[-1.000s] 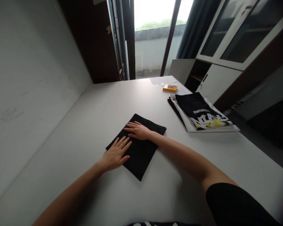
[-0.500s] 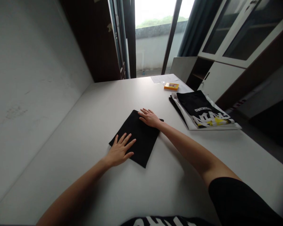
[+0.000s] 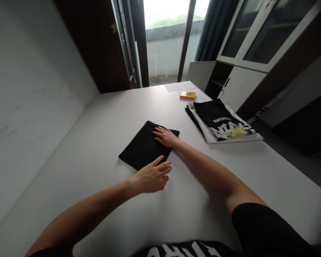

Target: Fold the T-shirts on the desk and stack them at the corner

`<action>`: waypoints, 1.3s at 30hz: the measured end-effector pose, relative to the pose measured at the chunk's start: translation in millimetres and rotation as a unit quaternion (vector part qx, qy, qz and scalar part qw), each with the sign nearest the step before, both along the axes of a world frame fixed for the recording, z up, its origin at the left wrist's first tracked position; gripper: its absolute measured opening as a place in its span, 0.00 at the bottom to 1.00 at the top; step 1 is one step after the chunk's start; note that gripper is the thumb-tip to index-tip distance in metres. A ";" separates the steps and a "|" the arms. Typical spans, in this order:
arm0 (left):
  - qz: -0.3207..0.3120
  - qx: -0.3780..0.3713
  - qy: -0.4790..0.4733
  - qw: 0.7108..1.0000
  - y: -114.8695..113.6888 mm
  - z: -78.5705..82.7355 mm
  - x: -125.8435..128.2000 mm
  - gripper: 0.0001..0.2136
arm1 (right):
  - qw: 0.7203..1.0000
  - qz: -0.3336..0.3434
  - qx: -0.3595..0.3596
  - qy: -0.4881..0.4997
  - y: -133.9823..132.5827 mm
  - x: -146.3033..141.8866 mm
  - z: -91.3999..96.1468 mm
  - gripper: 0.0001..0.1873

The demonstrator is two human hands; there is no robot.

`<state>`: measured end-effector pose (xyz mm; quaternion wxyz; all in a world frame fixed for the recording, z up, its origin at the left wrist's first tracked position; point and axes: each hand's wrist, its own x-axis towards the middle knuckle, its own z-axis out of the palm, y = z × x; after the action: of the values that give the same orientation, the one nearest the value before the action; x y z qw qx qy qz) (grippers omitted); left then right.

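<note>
A folded black cloth [image 3: 136, 150] lies flat on the white table in front of me. My right hand [image 3: 164, 137] rests palm down on its far right part, fingers stretched out. At its near edge, my left hand [image 3: 153, 176] is turned to the right, with loosely bent fingers that stand somewhat apart. The left hand covers the cloth's near corner, and I cannot see whether its fingertips touch the fabric.
To the right sits a stack of folded clothes [image 3: 222, 119], with a black printed shirt on top. Beyond it are a small yellow-orange box [image 3: 187, 95] and papers [image 3: 176, 86] at the table's far end. A wall [image 3: 42, 71] borders the table's left side.
My left hand has lifted from its flat spread on the cloth's left part and moved right to the near corner, its fingers now bent. The right hand stays on the cloth.
</note>
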<state>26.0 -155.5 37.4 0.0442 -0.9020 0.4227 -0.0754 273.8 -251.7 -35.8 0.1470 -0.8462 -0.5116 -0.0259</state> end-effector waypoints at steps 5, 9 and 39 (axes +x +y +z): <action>-0.007 0.041 0.002 0.999 6.9 10.5 6.8 0.10 | 1.000 -0.002 -0.001 0.000 -0.2 -1.4 -0.3 0.29; 0.002 0.059 0.003 0.998 5.6 5.3 11.7 0.10 | 1.000 0.000 -0.001 -0.005 -0.1 -2.2 0.6 0.29; -0.020 -0.072 0.153 0.985 -21.3 -13.4 3.7 0.27 | 0.983 -0.179 0.024 -0.027 -25.6 35.6 0.3 0.24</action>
<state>29.6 -176.8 24.0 -0.0872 -0.8953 0.4355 0.0325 309.4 -277.3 -35.5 0.1465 -0.9194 -0.3545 -0.0870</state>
